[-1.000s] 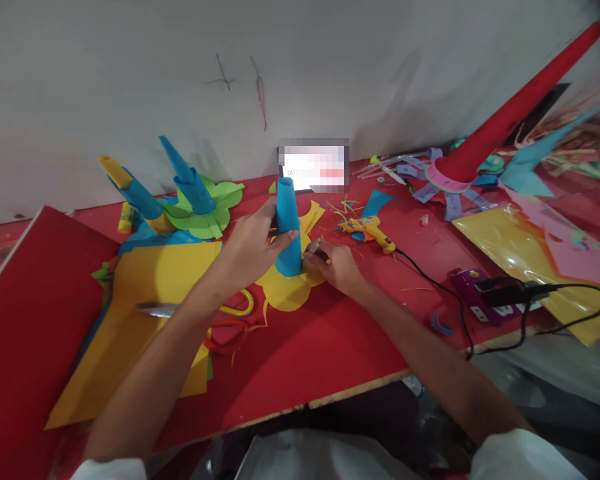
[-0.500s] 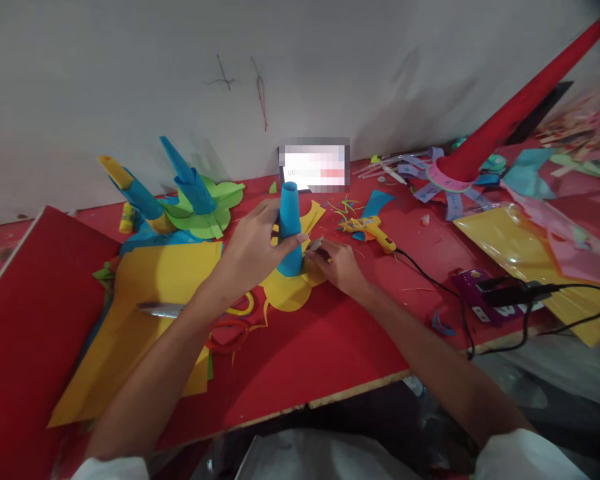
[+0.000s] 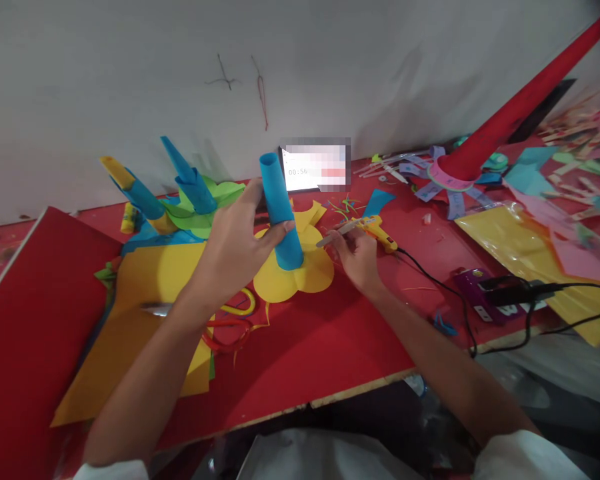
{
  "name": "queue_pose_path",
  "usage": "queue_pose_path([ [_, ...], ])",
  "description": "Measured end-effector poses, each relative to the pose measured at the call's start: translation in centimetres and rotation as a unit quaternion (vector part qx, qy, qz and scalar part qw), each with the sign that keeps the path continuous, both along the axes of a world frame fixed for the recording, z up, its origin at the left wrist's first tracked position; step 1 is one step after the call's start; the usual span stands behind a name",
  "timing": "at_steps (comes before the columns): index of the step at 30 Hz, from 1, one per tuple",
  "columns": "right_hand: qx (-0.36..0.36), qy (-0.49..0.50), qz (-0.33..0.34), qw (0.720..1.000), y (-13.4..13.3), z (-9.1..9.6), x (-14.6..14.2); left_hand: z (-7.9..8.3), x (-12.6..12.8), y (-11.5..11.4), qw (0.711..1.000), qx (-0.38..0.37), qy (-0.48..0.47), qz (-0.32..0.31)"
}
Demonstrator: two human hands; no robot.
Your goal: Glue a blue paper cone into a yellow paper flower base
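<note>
Blue paper tube (image 3: 280, 213) stands tilted at the middle of the frame, its top leaning toward the upper left and its lower end seated on the yellow flower cutout (image 3: 307, 277) over the red tabletop (image 3: 305, 353). The left hand (image 3: 233, 247) has its fingers clamped round the tube's middle. The right hand (image 3: 357, 253), just right of the flower, has its fingers pinched together on a thin pale stick (image 3: 333, 237) whose tip points toward the tube's foot; the glue gun (image 3: 375, 230) lies just behind it. By the look of it, the tube is rolled, the petals are cut and the two are mated. The joint seems not yet set, and whether the glue has taken cannot be told. At the upper left, a blue cone on green petals (image 3: 200, 197) stands unaided, seemingly finished
</note>
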State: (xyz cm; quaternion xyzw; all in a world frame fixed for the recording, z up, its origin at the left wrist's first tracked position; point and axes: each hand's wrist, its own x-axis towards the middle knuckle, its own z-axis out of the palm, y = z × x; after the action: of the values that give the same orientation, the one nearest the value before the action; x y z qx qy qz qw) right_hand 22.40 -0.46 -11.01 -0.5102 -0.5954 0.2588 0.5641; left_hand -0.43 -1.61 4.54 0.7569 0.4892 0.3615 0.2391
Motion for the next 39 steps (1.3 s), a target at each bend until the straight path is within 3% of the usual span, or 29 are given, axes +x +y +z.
queue_pose_path([
  [6, 0.043, -0.097, 0.032, 0.994, -0.3, 0.3, -0.2, -1.7, 0.0, 0.9, 0.997, -0.046, -0.007, -0.061],
  [10, 0.03, -0.15, 0.108, 0.982, -0.3, 0.3, -0.7, -2.7, 0.2, 1.5, 0.996, -0.062, -0.002, -0.068],
  [16, -0.019, -0.188, 0.205, 0.96, -0.4, 0.3, -1.1, -2.7, 0.2, 1.4, 0.995, -0.063, 0.001, -0.072],
  [28, -0.023, -0.176, 0.156, 0.972, -0.1, -0.3, -1.3, -2.5, 0.3, 1.2, 0.995, -0.065, -0.008, -0.079],
  [33, -0.017, -0.18, 0.131, 0.975, -0.2, -0.3, -1.3, -3.1, 0.7, 1.2, 0.998, -0.007, 0.044, -0.034],
  [39, -0.003, -0.104, 0.043, 0.994, -0.3, 0.3, -0.6, -1.9, 0.7, 0.7, 0.999, -0.003, 0.033, -0.007],
])
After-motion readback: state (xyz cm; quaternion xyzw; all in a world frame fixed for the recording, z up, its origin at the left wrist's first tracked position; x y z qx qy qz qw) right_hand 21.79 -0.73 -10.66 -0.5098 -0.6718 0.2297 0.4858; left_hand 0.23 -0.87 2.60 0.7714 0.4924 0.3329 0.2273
